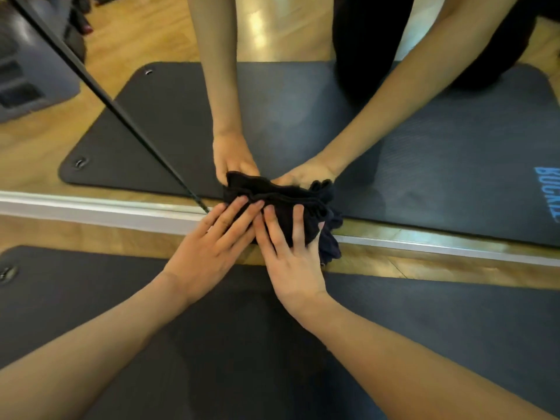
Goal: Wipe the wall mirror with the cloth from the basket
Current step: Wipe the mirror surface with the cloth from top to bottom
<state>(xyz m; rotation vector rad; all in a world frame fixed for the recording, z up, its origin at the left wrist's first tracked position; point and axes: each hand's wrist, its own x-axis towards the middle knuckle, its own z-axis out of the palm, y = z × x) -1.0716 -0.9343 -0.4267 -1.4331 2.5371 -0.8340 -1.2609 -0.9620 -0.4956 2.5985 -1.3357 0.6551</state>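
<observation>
Blue letters are printed on the mat seen in the mirror (394,116), near the right edge of the picture; they are reversed and cut off by that edge, so only something like "BUCKLE" can be read, and I am not sure of it.

The dark cloth (281,204) is bunched against the bottom of the mirror, just above its silver frame (91,207), and one corner of it hangs down over the frame on the right. The left hand (212,247) lies with straight, spread fingers, and its fingertips press the left part of the cloth. The right hand (291,253) lies flat on the cloth with the fingers straight and a little apart; it presses and does not clutch. The thumbs are hard to see.

Under both forearms lies a dark exercise mat (121,298) on the wooden floor (91,234). A metal eyelet (6,272) at its far left corner is partly cut off. In the mirror's upper left a grey object is blurred and I cannot tell what it is.
</observation>
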